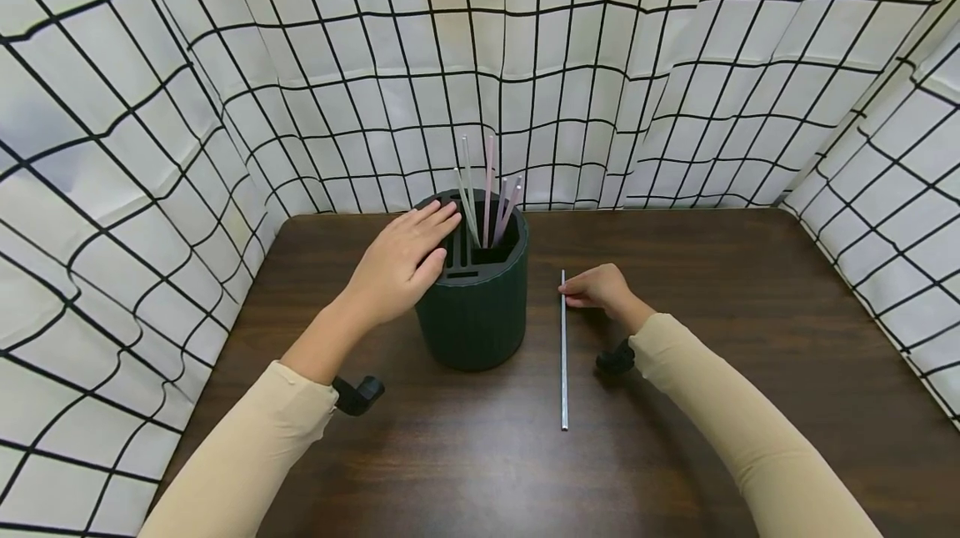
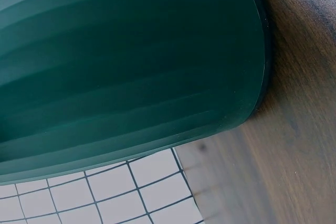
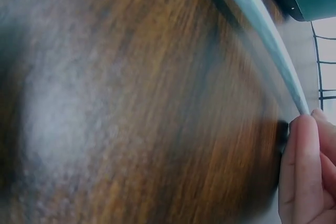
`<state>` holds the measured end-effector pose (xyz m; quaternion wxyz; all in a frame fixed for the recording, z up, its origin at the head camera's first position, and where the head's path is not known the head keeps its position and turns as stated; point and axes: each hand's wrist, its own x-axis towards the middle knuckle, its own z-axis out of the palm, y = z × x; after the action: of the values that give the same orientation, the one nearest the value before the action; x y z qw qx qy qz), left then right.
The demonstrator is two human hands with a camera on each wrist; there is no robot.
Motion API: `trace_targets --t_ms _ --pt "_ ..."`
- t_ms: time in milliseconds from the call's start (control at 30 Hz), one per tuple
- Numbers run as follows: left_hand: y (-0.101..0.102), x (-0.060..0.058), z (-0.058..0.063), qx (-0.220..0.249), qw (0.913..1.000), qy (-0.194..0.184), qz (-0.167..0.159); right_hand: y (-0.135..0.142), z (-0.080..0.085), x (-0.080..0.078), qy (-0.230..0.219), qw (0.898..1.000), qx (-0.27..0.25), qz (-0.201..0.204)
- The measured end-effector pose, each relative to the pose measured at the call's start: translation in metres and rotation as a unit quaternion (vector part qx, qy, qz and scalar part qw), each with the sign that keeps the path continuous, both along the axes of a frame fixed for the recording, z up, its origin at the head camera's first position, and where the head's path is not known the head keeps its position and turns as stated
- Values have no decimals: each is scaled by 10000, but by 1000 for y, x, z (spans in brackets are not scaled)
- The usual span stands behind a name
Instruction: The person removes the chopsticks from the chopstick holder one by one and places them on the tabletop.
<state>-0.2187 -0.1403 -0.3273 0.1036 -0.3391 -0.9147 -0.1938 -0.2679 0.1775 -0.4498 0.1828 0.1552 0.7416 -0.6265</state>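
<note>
A dark green ribbed round holder [image 1: 472, 321] stands upright; its top has slots and a larger compartment. My left hand [image 1: 397, 258] rests on the left of its top, fingers extended, holding nothing. Several clear and pinkish straws [image 1: 489, 196] lean in the compartment. To the right of the holder, my right hand [image 1: 600, 292] pinches a thin pale blue-white straw [image 1: 564, 363] near its far end, between thumb and fingers. In the right wrist view the fingertips [image 3: 307, 129] meet at the straw [image 3: 268, 30]. Only the holder's side [image 2: 131, 66] fills the left wrist view.
The brown wood-grain table [image 1: 465, 463] carries the holder. White cloth with a black grid [image 1: 570, 79] hangs behind it and on both sides. A black wrist mount [image 1: 358, 394] sticks out below the left wrist, another mount [image 1: 615, 357] below the right.
</note>
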Motion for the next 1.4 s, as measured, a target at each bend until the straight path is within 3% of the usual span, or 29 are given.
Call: trace_targets --t_ms 333,500,867,1100,1400 --pt "-1 0 0 11 10000 10 17 -4 -1 -2 228 9964 817 10" --pt "0 1 0 2 10000 -11 -10 -3 6 2 350 9953 898 63" --pt "-1 0 0 -69 10000 -23 -5 6 54 11 1064 9934 251 336" --pt "0 1 1 -52 10000 -46 -8 8 80 20 1342 9893 144 556" --pt "0 1 0 -44 10000 19 1 -2 114 24 1907 9789 -604 417"
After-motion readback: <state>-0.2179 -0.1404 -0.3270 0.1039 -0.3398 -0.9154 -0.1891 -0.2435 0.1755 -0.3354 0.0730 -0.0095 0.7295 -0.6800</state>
